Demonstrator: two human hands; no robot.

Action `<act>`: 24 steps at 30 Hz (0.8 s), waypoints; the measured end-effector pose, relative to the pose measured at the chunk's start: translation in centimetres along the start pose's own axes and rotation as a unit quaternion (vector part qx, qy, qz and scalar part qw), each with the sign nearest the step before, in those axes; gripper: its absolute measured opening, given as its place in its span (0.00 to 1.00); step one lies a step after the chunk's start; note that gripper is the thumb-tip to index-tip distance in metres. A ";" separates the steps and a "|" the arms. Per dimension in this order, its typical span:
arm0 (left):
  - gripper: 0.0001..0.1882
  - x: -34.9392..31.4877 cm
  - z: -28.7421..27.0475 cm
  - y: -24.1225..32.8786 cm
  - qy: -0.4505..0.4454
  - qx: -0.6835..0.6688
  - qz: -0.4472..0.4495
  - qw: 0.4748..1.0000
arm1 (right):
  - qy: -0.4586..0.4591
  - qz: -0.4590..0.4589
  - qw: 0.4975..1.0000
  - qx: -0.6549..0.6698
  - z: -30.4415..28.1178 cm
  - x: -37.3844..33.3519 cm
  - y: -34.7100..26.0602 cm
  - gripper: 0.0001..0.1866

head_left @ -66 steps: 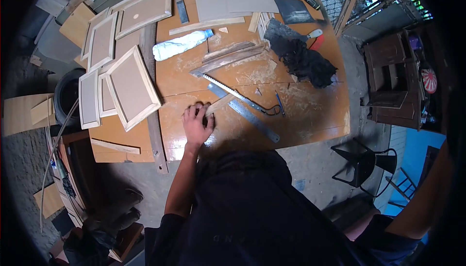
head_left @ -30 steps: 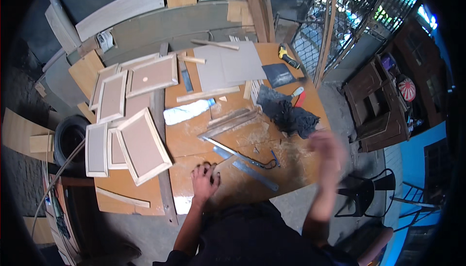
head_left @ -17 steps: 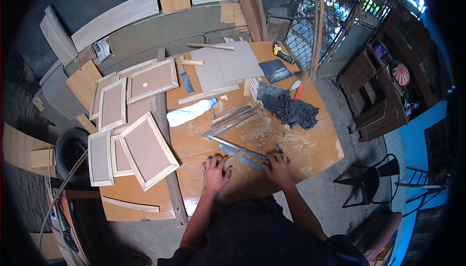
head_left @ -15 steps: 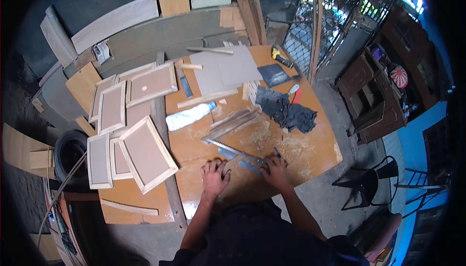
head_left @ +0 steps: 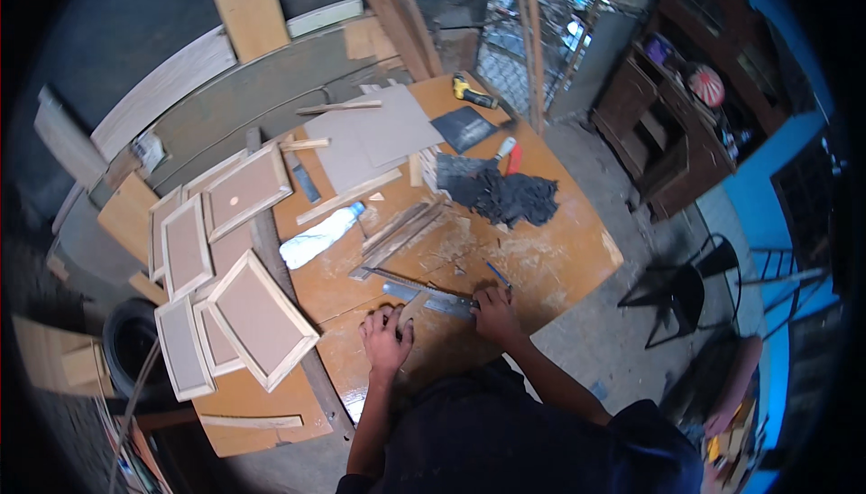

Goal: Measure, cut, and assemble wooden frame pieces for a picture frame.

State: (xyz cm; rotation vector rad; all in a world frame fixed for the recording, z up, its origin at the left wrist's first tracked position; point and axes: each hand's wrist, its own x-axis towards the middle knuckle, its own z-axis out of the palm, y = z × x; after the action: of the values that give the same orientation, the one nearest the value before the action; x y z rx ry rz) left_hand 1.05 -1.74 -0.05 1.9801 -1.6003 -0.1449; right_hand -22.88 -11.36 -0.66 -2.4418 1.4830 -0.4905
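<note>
My left hand (head_left: 386, 339) is closed on a short wooden strip (head_left: 414, 307) near the table's front edge. Its fingers curl over the strip's left side. My right hand (head_left: 497, 315) is wrapped around the right end of a thin saw (head_left: 419, 286), whose long blade points left and away from me. The saw's handle is hidden in the fingers. Under and beside the blade lies a flat grey metal strip (head_left: 448, 304), partly covered by the wooden strip. Just past the blade's tip rest several dark wood strips (head_left: 401, 234).
Pale-edged frames (head_left: 262, 321) overlap on the table's left part. Farther back lie a white plastic bottle (head_left: 322, 236), brown board sheets (head_left: 370, 133), a crumpled black cloth (head_left: 514, 198), a putty knife (head_left: 506, 147) and a yellow-black power tool (head_left: 471, 92). A black chair (head_left: 681, 291) stands right.
The head view has turned, so the scene sits tilted and farther left. The saw blade now lies closer along the metal strip, and my right fingers are closed more tightly at its end.
</note>
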 end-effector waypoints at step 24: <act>0.22 0.6 0.0 0.2 -0.022 -0.058 0.020 0.998 | 0.042 -0.033 0.997 0.062 -0.9 -1.4 2.4 0.20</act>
State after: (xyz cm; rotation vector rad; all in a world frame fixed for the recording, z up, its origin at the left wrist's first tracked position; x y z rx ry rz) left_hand 1.04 -2.36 0.24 1.8674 -1.6195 -0.2618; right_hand -25.82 -11.25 -0.95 -2.4062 1.3616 -0.6856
